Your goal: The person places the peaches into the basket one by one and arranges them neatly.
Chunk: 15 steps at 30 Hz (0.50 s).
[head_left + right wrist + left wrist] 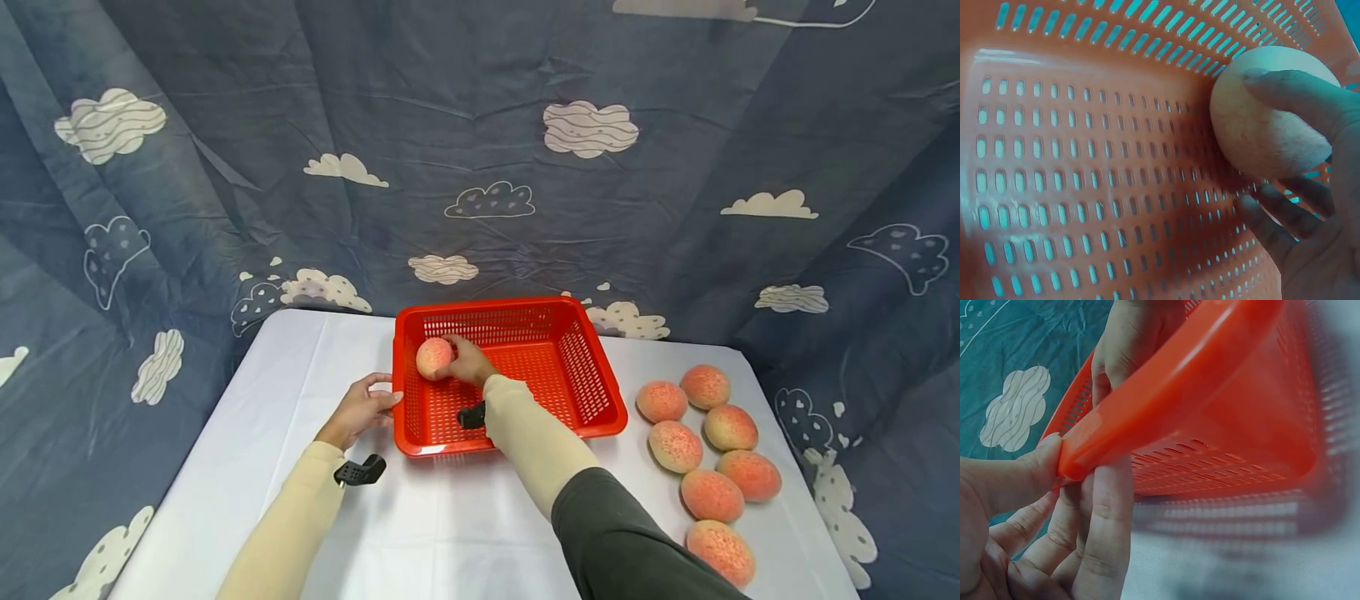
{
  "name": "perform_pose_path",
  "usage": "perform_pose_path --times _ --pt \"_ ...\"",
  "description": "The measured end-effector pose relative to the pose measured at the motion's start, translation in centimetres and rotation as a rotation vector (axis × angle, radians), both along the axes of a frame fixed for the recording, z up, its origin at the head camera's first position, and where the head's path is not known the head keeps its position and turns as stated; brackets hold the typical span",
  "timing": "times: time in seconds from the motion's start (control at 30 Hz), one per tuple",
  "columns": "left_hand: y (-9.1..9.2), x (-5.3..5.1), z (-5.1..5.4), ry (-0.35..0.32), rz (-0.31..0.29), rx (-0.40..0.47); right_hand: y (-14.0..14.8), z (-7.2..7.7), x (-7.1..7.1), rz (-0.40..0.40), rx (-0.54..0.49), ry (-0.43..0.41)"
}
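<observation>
one pinkish peach [433,358] inside red basket [536,362], toward its far l. corner; r. hand [472,364] grips it, thumb & fingers round r. side. l. hand [363,411] pinches basket's l. rim betw. thumb & fingers. 7 more peaches [712,495] clustered on white table [435,542], r. of basket. dk blue cloth [420,100] w/ pale clouds hangs behind.

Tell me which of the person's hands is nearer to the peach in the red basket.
The right: the right hand holds the peach inside the basket, while the left hand grips the basket's left rim, apart from the peach.
</observation>
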<state>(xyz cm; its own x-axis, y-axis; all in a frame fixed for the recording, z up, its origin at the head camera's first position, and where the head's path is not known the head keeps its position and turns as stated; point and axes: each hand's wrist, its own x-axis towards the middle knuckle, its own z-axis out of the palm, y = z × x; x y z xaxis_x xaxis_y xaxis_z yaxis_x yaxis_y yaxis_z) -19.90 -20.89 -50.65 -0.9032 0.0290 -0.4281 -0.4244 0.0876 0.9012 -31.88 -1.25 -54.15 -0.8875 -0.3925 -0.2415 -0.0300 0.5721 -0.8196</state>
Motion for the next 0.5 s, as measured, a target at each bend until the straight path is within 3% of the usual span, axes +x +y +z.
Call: perform_pose_path --times 0.27,0.5 --pt "0.0 -0.2 0.3 0.019 -0.003 0.008 0.7 0.9 0.0 0.057 0.036 0.019" --pt "0.0 0.0 0.3 0.002 -0.005 -0.005 2.1 2.2 0.3 0.018 -0.011 -0.047"
